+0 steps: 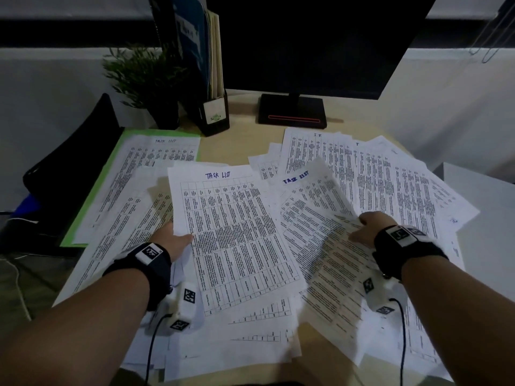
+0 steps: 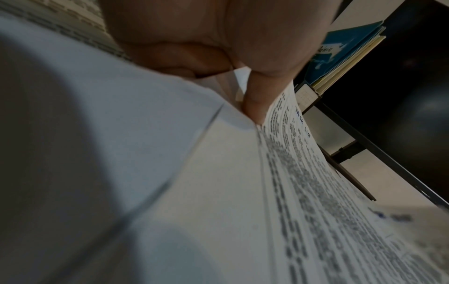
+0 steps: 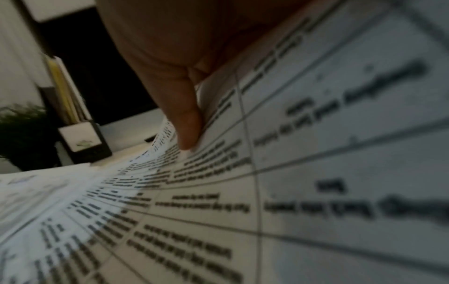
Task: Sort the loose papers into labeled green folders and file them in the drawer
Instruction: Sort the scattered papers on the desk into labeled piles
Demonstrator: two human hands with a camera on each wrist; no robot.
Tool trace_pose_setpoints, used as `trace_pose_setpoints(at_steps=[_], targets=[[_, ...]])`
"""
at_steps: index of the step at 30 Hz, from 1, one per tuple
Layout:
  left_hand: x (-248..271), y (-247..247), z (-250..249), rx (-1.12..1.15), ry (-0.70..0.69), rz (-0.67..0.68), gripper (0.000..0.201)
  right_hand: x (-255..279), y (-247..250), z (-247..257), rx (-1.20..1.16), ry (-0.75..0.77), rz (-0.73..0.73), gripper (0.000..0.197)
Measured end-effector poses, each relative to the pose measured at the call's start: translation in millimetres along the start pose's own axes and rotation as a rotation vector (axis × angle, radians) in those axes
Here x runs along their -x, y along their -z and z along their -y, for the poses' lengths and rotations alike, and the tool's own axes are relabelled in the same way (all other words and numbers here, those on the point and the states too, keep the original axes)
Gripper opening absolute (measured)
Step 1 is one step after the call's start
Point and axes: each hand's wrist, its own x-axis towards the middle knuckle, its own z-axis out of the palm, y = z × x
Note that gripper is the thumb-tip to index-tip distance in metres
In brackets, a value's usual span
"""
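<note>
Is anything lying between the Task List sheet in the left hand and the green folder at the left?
Nothing upright blocks it. The left hand pinches the Task List sheet; the green folder lies open, already holding Task List papers, with loose sheets overlapping its near edge.

- We are looking at a tan desk (image 1: 239, 140), its bare top showing at the back centre.
- Loose printed papers (image 1: 370, 185) are lying fanned across most of it, several headed "TASK LIST".
- A green folder (image 1: 92, 196) is lying at the left edge, sheets resting on it.
- A potted plant (image 1: 145, 79), a black file holder (image 1: 214, 115) and a monitor base (image 1: 292, 112) are standing along the back.
</note>
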Motion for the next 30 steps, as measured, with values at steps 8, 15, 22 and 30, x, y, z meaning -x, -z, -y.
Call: trace_pose_setpoints(at_steps=[8, 15, 22, 30], targets=[[3, 2, -4, -0.007, 0.008, 0.005, 0.039, 37, 84, 6, -0.171, 0.081, -0.567, 0.014], [2, 2, -2, 0.080, 0.018, 0.042, 0.040, 47, 115, 40, -0.669, 0.222, -0.616, 0.025], [8, 10, -2, 0.250, 0.062, 0.081, 0.044, 34, -12, 80, -0.465, 0.115, -0.098, 0.015], [17, 2, -13, 0.220, -0.042, 0.109, 0.063, 48, -63, 103, -0.234, 0.147, 0.142, 0.022]])
